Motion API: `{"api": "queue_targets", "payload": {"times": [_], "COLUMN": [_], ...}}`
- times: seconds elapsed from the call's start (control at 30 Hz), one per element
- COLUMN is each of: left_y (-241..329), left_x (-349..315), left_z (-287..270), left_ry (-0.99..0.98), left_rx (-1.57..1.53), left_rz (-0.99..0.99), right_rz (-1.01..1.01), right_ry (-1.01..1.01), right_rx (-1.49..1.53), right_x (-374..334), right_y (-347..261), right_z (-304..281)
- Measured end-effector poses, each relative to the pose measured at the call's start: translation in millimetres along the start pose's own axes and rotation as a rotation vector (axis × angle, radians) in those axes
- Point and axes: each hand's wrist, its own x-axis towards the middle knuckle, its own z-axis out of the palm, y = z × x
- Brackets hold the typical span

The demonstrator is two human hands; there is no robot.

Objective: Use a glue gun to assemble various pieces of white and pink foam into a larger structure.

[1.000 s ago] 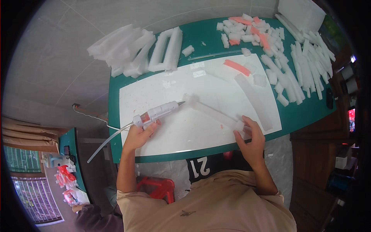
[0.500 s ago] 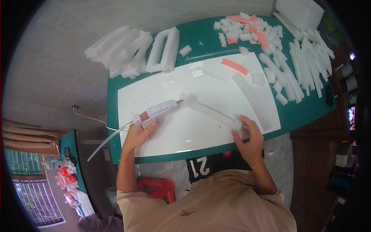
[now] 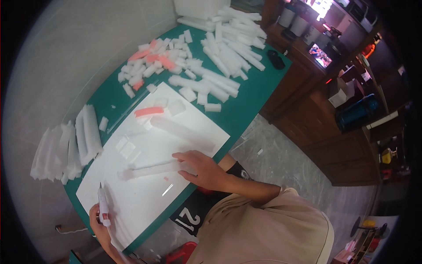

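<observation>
White foam strip (image 3: 149, 170) lies on the glossy white board (image 3: 145, 198); from my remote view, the right hand (image 3: 204, 170) curves round its right end, but I cannot tell whether it pinches. I see the left hand (image 3: 95, 216) grasping a glue gun (image 3: 103, 204). Farther off, foam pieces (image 3: 149, 71) heap on the green table (image 3: 246, 121).

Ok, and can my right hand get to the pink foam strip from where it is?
Probably yes: only a wide white strip lies between your right hand and the pink foam strip, and it looks low enough to reach over. The hand is at one end of a narrow white strip, though.
</observation>
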Motion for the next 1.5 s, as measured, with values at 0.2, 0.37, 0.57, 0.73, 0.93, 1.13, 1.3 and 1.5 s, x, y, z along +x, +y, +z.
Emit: {"api": "queue_targets", "payload": {"times": [0.2,0.37,0.57,0.73,0.93,1.13,1.3,1.5], "left_y": [11,19,12,2,-10,-17,26,93], "left_x": [-5,-9,-13,-9,-5,-10,-27,-65], "left_z": [-3,-7,-15,-24,-32,-29,-18,12], "left_ry": [-0.013,-0.061,-0.048,0.015,0.031,0.024,0.193,0.369], "left_rx": [0.313,0.242,0.233,0.281,0.254,0.305,0.493,0.480], "left_rz": [0.126,0.007,0.055,0.125,0.071,0.078,0.139,0.295], "right_rz": [0.026,0.022,0.043,0.036,0.028,0.052,0.067,0.091], "right_ry": [-0.054,-0.051,-0.080,-0.087,-0.084,-0.060,-0.041,-0.028], "right_rx": [0.005,0.016,0.071,0.101,0.125,0.110,0.069,0.002], "right_x": [1,0,-1,0,-1,-1,-1,2], "right_y": [1,4,2,5,6,7,9,5], "right_z": [-7,-5,-9,-9,-9,-14,-21,-27]}}
